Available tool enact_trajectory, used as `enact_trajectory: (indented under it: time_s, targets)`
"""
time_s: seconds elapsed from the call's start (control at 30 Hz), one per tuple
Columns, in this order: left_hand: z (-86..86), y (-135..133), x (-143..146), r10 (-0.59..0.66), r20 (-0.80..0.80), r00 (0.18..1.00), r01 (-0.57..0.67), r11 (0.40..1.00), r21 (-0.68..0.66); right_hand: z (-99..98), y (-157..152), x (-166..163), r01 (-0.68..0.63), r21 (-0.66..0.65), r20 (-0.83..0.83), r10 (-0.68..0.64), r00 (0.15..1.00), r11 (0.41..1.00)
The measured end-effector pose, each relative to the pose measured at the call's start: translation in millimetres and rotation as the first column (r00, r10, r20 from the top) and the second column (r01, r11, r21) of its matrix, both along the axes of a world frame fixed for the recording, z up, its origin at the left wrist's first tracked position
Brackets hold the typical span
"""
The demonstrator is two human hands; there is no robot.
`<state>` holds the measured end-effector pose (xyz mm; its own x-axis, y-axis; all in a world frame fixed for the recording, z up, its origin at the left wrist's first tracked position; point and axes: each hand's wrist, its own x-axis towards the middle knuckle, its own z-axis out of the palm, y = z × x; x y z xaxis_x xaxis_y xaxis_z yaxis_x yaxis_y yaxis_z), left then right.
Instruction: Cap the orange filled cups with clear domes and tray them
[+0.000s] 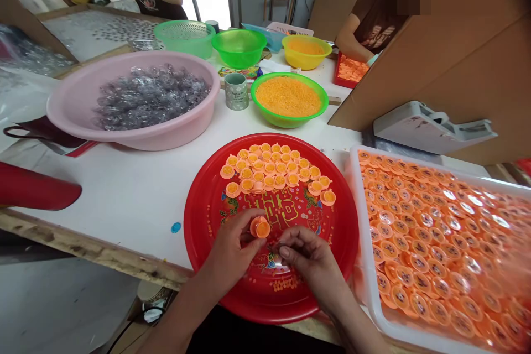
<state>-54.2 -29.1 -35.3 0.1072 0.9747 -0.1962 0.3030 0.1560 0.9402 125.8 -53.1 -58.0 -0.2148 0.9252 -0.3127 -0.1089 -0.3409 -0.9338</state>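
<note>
My left hand (234, 251) is closed on a small orange toy cup (261, 228), pinched between thumb and fingers and tilted toward me. Just right of it, the fingertips of my right hand (307, 257) are pressed together; whatever they hold is too small to make out. Both hands are above a round red tray (203, 265) with a gold and floral print. Many similar orange toy cups (269, 167), each filled with orange bits, stand across the tray's far half. Loose orange beads (286, 284) lie near its front.
A pink basin (178, 131) of clear plastic pieces stands left, near a mug (237, 92). A green bowl (286, 121) holds orange granules. At right are a white bin (365, 265) of orange discs and a tape dispenser (431, 130). Two people work beyond.
</note>
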Motion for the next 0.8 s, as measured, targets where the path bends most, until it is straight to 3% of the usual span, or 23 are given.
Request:
enact_trajectory:
  time_s: [0.1, 0.27, 0.37, 0.5, 0.8]
  targets:
    - [0.4, 1, 10, -0.038, 0.146, 0.989, 0.050, 0.995, -0.085, 1.6, -2, 6, 0.058, -0.075, -0.144, -0.069, 0.987, 0.995]
    - [1.6, 1, 18, 0.013, 0.382, 0.924, 0.108, 0.950, -0.293, 4.0, -5, 10, 0.190, -0.089, -0.159, -0.202, 0.966, 0.978]
    - [3.7, -2, 19, 0.043, 0.445, 0.895, 0.129, 0.928, -0.349, 5.9, -4, 15, 0.198, -0.081, -0.175, -0.209, 0.962, 0.977]
    - [4.5, -4, 24, 0.029, 0.441, 0.897, 0.139, 0.929, -0.343, 5.8, -4, 19, 0.188, -0.048, -0.166, -0.194, 0.967, 0.981]
    - [-9.7, -17, 45, -0.071, 0.368, 0.927, 0.149, 0.970, -0.191, -7.9, -7, 18, 0.317, -0.098, -0.126, -0.328, 0.936, 0.943]
